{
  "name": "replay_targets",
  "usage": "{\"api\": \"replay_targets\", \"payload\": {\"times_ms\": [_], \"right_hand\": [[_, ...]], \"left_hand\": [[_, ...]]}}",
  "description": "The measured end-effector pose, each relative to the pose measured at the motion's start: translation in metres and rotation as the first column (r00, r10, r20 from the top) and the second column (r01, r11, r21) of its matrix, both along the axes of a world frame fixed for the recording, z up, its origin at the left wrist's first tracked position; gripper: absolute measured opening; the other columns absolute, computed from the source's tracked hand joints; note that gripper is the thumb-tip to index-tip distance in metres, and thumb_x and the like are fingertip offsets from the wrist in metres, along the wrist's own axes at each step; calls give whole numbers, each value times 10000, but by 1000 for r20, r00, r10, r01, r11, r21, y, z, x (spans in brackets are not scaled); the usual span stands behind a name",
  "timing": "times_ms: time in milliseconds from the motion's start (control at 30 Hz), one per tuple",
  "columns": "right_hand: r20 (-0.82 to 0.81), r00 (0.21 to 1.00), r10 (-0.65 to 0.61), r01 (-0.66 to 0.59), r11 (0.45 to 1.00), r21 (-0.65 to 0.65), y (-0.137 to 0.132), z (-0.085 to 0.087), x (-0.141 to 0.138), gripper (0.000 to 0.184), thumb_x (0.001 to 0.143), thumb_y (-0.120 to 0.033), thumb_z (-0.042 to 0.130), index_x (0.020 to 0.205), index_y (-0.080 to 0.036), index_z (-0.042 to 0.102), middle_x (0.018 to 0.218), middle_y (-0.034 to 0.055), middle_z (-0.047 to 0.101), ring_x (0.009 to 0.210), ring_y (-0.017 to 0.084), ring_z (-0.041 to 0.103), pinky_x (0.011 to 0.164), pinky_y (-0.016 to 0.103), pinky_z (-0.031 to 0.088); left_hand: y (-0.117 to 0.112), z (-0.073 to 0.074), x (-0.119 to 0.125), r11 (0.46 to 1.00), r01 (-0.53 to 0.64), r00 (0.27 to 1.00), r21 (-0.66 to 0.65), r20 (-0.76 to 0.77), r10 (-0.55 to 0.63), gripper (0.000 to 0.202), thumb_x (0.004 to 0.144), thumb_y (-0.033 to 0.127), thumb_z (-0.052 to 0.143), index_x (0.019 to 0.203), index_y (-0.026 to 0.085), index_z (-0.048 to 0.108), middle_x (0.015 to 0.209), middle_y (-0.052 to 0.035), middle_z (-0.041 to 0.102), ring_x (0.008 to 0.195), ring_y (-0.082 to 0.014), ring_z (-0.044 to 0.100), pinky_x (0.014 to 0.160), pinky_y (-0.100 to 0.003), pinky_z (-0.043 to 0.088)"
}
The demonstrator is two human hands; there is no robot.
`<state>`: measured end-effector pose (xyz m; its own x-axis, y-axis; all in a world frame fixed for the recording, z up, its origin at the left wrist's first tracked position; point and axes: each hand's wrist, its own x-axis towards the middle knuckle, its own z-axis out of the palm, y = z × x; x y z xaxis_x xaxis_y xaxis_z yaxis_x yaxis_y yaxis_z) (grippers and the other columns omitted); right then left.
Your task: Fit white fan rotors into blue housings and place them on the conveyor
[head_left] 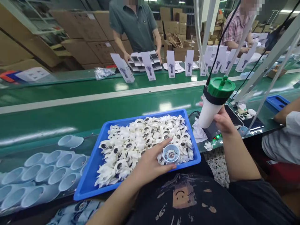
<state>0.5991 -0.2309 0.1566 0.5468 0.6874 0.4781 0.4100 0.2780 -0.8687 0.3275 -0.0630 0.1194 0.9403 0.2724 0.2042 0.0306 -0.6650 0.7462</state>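
Note:
My left hand grips a light-blue round housing by its sides, its open end facing up and a hub showing inside. It is over the near edge of a blue tray heaped with white fan impellers that have dark hub centres. My right hand is wrapped round a white cylindrical tool with a green cap, tilted, to the right of the tray. A black cord runs up from the tool's top. Its lower tip is apart from the housing.
Light-blue cylinders lie in rows at left; more housings sit below the tray. Beyond runs a green conveyor with white printed boxes. Two people stand across it. A person's arm and metal posts are at right.

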Motion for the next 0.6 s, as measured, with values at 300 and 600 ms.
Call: {"api": "replay_targets", "payload": {"times_ms": [300, 600], "right_hand": [[-294, 941, 169, -153, 985, 77, 18, 26, -69, 603, 608, -707, 705, 918, -193, 641, 946, 45, 654, 682, 173, 644, 587, 330, 557], [-401, 875, 271, -206, 958, 199, 33, 64, -115, 546, 799, -742, 567, 817, -198, 596, 782, -11, 624, 626, 142, 649, 521, 287, 546]], "left_hand": [[-26, 5, 12, 980, 116, 993, 160, 10, -119, 640, 769, 321, 767, 1352, 254, 511, 1266, -88, 672, 1137, -262, 653, 959, -423, 540], [-41, 21, 18, 984, 123, 974, 130, 176, -145, 333, 798, 218, 708, 1112, 177, 602, 1092, -84, 722, 991, -232, 686, 825, -337, 533]]}}
